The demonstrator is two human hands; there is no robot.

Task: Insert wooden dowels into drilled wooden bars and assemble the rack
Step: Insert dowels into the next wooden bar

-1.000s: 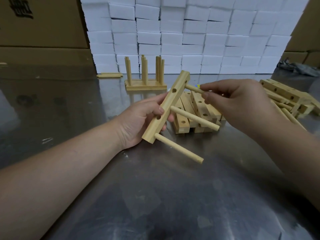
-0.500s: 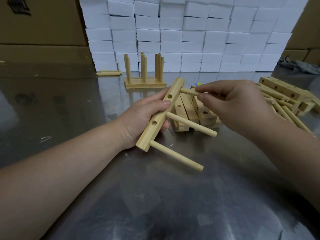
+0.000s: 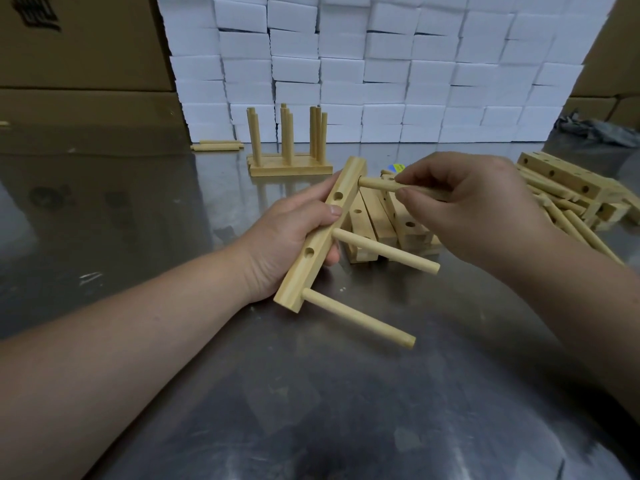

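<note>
Left hand (image 3: 287,244) holds the bar (image 3: 320,240) slanted above the desk (image 3: 311,393), fingers (image 3: 334,211) curled round it mid-length. That leaves the drilled side facing right w/ the holes free, and prob. braces it vs. the push. Two dowels are already seated in that side: lower dowel (image 3: 360,318) by the bar's near end, middle dowel (image 3: 384,250) halfway up, both sticking out right. Right hand (image 3: 474,209) pinches a third dowel (image 3: 377,184) betw. thumb & forefinger, gripped close to its front, likely for aim. Its tip sits at the hole by the bar's far end; depth can't tell. The bar's top face shows 2 empty holes.

- Just behind the bar: stack of spare bars (image 3: 363,233).
- Well right of the bar: pile of bars & dowels (image 3: 568,188).
- Beyond the bar's far end: finished rack (image 3: 289,168), pegs upright.
- Beyond & left of the bar: loose dowels (image 3: 216,146).

Next, I'd judge: press the dowel home, kept square to the bar or it'll jam.
</note>
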